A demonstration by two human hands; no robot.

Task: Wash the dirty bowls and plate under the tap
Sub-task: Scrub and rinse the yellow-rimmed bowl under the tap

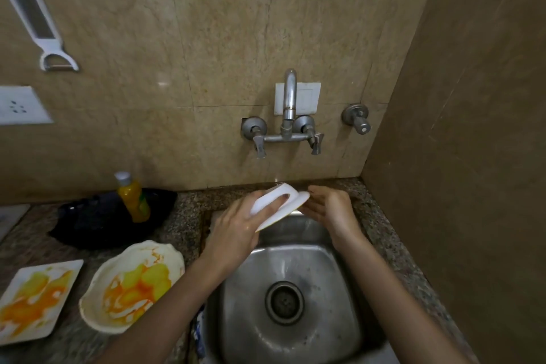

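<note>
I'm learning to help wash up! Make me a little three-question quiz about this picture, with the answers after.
1. True or false: water is pouring from the tap.
2. Which hand grips the white bowl over the sink? A) left hand B) right hand C) neither
3. Fill in: the stained square plate and the stained wavy bowl wait on the ____ beside the sink.

Key
1. False: no stream shows.
2. A: its fingers wrap the bowl; the right hand only meets the rim.
3. Counter, on the person's left.
</note>
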